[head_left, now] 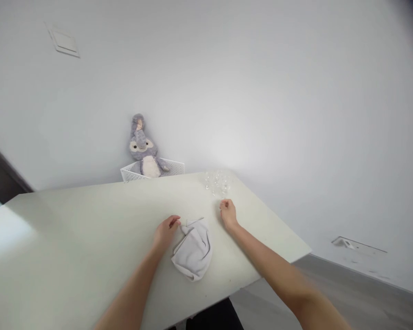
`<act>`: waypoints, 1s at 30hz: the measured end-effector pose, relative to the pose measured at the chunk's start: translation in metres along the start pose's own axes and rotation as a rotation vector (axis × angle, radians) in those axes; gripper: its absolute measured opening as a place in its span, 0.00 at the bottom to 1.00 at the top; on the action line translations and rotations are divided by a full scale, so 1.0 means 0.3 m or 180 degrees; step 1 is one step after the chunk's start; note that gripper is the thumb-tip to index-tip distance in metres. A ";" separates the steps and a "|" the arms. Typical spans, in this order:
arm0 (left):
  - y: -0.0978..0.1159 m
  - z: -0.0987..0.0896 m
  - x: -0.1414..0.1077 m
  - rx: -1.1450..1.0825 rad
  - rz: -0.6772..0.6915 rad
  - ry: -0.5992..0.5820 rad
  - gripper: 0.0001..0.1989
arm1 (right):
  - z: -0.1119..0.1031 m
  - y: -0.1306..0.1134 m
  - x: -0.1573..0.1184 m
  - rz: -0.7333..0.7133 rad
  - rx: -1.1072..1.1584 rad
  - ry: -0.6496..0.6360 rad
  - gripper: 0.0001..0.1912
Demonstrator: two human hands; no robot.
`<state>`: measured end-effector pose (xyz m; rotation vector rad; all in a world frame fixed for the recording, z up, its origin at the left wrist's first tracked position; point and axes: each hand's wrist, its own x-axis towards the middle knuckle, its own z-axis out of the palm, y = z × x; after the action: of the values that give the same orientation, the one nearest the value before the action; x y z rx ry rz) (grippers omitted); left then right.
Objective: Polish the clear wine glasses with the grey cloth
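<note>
A light grey cloth bag [193,253] lies crumpled on the pale table [96,238], with a thin cord at its top. At its upper left edge is my left hand [168,229], closed, with thumb and finger together near the cord; what they hold, if anything, is too small to make out. My right hand [228,211] rests to the right of the bag, fingers curled in, and its content is hidden. Just beyond it sits a cluster of small clear transparent pieces [218,182] near the table's back edge.
A grey and white plush toy [144,149] sits in a white perforated basket [175,168] behind the table, against the wall. The table's right corner [308,250] points toward the wall. A dark seat or clothing [215,316] shows below the front edge.
</note>
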<state>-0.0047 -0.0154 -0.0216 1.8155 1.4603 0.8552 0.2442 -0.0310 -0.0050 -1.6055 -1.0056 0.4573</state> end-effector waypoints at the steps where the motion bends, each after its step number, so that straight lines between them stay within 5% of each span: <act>1: -0.001 0.000 0.003 -0.0073 -0.0035 0.0039 0.13 | 0.001 -0.025 -0.070 -0.0125 -0.0039 -0.0178 0.08; 5: -0.004 -0.004 0.004 -0.0212 -0.0032 0.0128 0.14 | 0.018 -0.110 -0.356 -0.1762 -0.0788 -0.1941 0.12; 9: 0.028 -0.021 -0.038 -0.0093 0.0343 0.0508 0.15 | 0.056 -0.094 -0.446 -0.2360 -0.1415 -0.2206 0.17; 13: 0.085 -0.020 -0.107 0.0302 0.1347 0.1056 0.15 | 0.141 -0.033 -0.287 -0.2420 -0.1342 -0.2233 0.11; 18: 0.125 0.030 -0.159 0.0491 0.2361 0.0653 0.15 | 0.293 -0.032 -0.056 -0.2698 -0.1920 -0.2301 0.14; 27: 0.125 0.060 -0.175 0.0499 0.2832 0.0213 0.18 | 0.529 -0.071 0.233 -0.1892 -0.2863 -0.2124 0.27; 30: 0.129 0.061 -0.177 0.0542 0.2865 0.0288 0.18 | 0.608 -0.107 0.295 -0.1154 -0.3114 -0.1777 0.32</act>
<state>0.0229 -0.0757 -0.0056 2.6344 0.7203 1.2572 0.1464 0.1493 -0.0097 -2.1048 -2.1272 0.1431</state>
